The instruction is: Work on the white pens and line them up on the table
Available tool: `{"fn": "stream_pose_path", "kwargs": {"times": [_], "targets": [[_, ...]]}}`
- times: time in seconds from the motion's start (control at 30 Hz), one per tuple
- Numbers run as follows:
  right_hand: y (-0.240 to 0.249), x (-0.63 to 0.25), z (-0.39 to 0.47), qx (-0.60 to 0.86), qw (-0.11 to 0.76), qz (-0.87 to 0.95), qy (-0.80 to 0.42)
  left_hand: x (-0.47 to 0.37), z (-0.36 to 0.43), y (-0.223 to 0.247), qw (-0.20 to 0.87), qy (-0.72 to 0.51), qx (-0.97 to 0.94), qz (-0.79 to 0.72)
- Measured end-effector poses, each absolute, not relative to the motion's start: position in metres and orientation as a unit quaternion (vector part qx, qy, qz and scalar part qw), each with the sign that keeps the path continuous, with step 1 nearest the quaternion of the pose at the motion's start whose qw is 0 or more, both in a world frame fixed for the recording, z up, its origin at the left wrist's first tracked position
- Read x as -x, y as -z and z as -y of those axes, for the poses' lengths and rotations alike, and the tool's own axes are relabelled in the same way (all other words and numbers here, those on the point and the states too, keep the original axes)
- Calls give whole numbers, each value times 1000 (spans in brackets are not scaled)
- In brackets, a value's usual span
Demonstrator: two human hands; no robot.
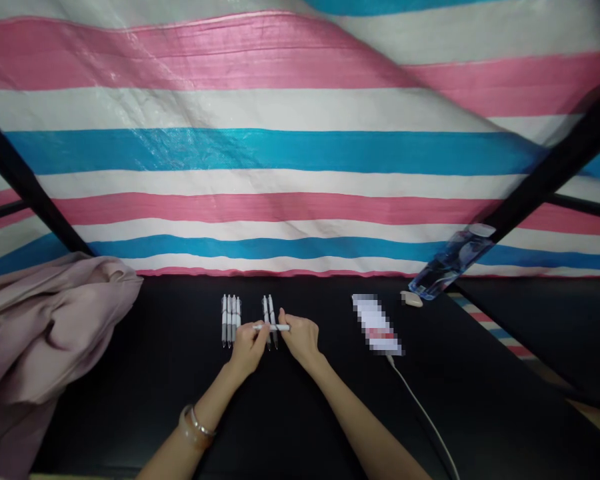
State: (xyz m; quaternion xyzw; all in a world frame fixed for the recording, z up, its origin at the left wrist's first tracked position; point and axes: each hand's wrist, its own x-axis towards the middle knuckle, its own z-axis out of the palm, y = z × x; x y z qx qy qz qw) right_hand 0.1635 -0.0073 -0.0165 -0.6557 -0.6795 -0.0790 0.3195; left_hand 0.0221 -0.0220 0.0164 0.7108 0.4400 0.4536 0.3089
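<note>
A white pen (281,327) lies level across the gap between my two hands. My left hand (247,348), closed in a pinch, grips it toward its left end. My right hand (301,339) is curled at the pen's right end, thumb pointing up; the fingertips there are partly hidden. Just beyond and beneath the held pen, a pair of white and grey pens (273,308) lies side by side on the black table (290,427). Left of them, next to my left hand, several similar pens (227,320) form an upright row.
A pinkish cloth (55,333) is heaped at the left. To the right lie a phone (377,325) with a white cable (423,407) and a small pale case (412,299). A plastic bottle (450,262) stands near a black pole (555,167). Striped sheeting (280,153) hangs behind.
</note>
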Motion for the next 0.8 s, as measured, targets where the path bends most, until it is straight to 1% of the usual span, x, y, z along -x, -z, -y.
{"fn": "stream_pose_path", "kwargs": {"times": [0.13, 0.27, 0.33, 0.47, 0.6, 0.7, 0.8], "targets": [[22, -165, 5, 674, 295, 669, 99, -31, 18, -13, 472, -432, -594, -488], [24, -164, 4, 686, 279, 662, 115, -33, 14, -11, 581, -424, -507, -475], [21, -163, 4, 693, 272, 660, 104, -33, 13, -11, 583, -435, -502, -469], [13, -164, 7, 716, 256, 648, 41, -34, 15, -16, 519, -512, -537, -423], [4, -169, 8, 744, 220, 629, -40, -33, 16, -23, 533, -521, -557, -367], [1, -169, 8, 744, 193, 636, -64, -32, 16, -25, 539, -524, -547, -368], [2, -167, 8, 734, 188, 650, -58, -31, 14, -24, 518, -545, -525, -399]]}}
